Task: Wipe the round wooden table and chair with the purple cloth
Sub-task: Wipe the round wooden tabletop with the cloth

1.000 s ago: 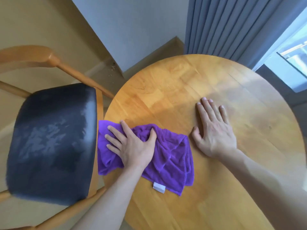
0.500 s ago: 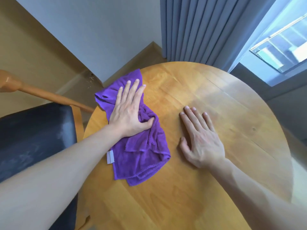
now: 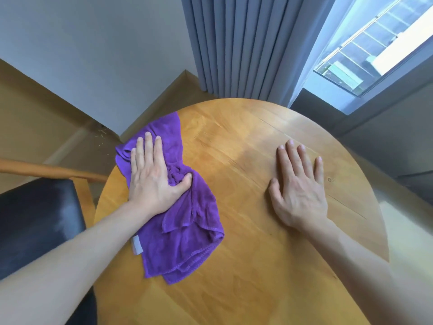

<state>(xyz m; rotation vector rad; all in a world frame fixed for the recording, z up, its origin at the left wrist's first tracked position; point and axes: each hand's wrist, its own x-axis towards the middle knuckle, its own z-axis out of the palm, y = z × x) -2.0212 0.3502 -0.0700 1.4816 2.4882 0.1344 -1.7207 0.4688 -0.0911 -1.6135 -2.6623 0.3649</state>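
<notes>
A person's left hand [image 3: 152, 181] presses flat on a purple cloth [image 3: 180, 221], fingers straight and pointing away, the thumb tucked into a fold of the fabric. The cloth lies crumpled along the left side of a round wooden table [image 3: 246, 231], its far corner reaching the table's edge; most of it trails back from under the palm toward the person, with a small white tag [image 3: 137, 245] beside the wrist. The right hand [image 3: 297, 186] rests open and flat on bare wood, well apart from the cloth. A chair [image 3: 39, 221] with a dark seat stands just left of the table.
</notes>
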